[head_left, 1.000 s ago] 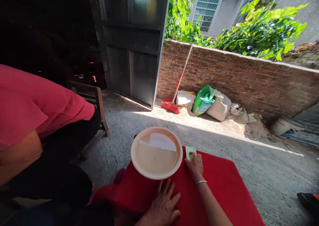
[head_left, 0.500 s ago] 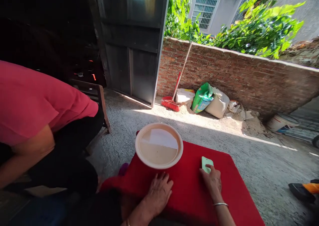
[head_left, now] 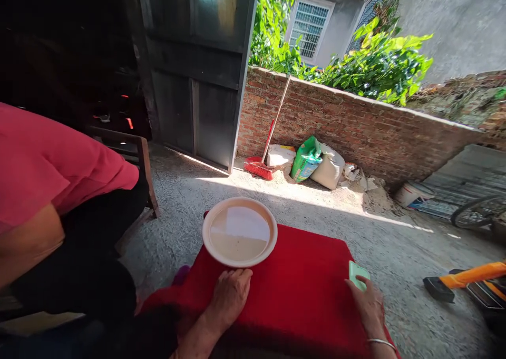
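A wide cream basin of water stands on the red-covered table, near its far left side. My left hand is at the basin's near rim, its fingers bent and close together against it; the fingertips are hidden. Toward the right edge of the cloth, my right hand has its thumb and fingers around a flat mint-green phone. The phone's lower end is covered by the hand. A bracelet circles the right wrist.
At left a person in a pink shirt bends beside a wooden chair. A dark door stands behind. A red broom, sacks and a bucket line the brick wall. An orange-and-black object lies right.
My right hand has moved right across the cloth with the phone. My left hand has come up to the basin's rim and its fingers have curled. The view has turned slightly right.
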`<state>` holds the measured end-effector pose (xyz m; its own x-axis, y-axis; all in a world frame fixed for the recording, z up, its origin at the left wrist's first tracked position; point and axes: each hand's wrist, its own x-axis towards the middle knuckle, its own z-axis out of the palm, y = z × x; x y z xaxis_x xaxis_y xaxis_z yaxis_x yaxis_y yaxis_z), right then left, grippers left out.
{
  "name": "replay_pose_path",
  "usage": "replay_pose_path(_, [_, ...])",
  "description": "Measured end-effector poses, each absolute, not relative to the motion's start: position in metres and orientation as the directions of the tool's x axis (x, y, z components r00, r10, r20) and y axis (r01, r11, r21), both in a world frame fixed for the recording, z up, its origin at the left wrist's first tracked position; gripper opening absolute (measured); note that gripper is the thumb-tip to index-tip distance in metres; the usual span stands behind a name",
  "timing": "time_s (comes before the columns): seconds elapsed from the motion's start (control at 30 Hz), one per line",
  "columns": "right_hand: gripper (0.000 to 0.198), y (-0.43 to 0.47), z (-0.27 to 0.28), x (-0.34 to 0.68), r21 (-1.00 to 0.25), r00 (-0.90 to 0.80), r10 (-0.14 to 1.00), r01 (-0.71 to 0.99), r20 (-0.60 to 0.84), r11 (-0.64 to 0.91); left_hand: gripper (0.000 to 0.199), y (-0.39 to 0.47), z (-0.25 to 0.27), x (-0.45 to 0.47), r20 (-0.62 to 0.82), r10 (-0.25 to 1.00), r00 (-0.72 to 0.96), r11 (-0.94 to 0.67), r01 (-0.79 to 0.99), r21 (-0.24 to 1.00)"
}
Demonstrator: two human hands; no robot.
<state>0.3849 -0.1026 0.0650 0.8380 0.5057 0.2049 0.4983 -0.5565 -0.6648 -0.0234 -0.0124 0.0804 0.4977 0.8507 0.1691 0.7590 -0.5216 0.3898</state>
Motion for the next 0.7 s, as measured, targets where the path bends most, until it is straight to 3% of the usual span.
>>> replay_pose_path(0.07, [0.025,-0.115,0.064,0.405,-0.636,0.895,0.420,0.414,0.153,-0.651,0.030,-0.014,0.079,-0.022,0.221,0.823,0.523,-0.566,0.720,0.402])
replay_pose_path(0.17, [0.032,-0.107,0.058,0.380,-0.604,0.890,0.448,0.404,0.086,-0.687,0.029,-0.016,0.078,-0.020,0.330,0.784,0.526,-0.620,0.654,0.433])
replay_pose_path(0.33, [0.039,-0.058,0.045,0.257,-0.607,0.657,0.748,0.634,0.096,-0.479,0.026,-0.010,0.084,-0.038,0.688,0.658,0.304,-0.726,0.499,0.473])
replay_pose_path(0.43, [0.035,-0.046,0.036,0.194,-0.666,0.410,0.906,0.704,0.101,-0.245,0.023,0.011,0.091,-0.061,0.715,0.699,-0.029,-0.604,0.513,0.611])
replay_pose_path(0.5, [0.033,-0.048,0.031,0.173,-0.726,0.251,0.963,0.680,0.094,-0.106,0.030,0.029,0.092,-0.073,0.565,0.747,-0.349,-0.373,0.484,0.792])
replay_pose_path(0.57, [0.031,-0.055,0.028,0.171,-0.777,0.228,0.969,0.625,0.093,-0.073,0.048,0.044,0.087,-0.078,0.238,0.779,-0.580,-0.088,0.275,0.957])
replay_pose_path(0.63, [0.033,-0.061,0.026,0.181,-0.799,0.309,0.945,0.592,0.109,-0.101,0.054,0.053,0.078,-0.074,-0.098,0.806,-0.583,0.134,0.019,0.991])
replay_pose_path(0.7, [0.038,-0.065,0.025,0.193,-0.803,0.371,0.920,0.582,0.123,-0.127,0.048,0.056,0.069,-0.064,-0.281,0.861,-0.424,0.237,-0.153,0.959])
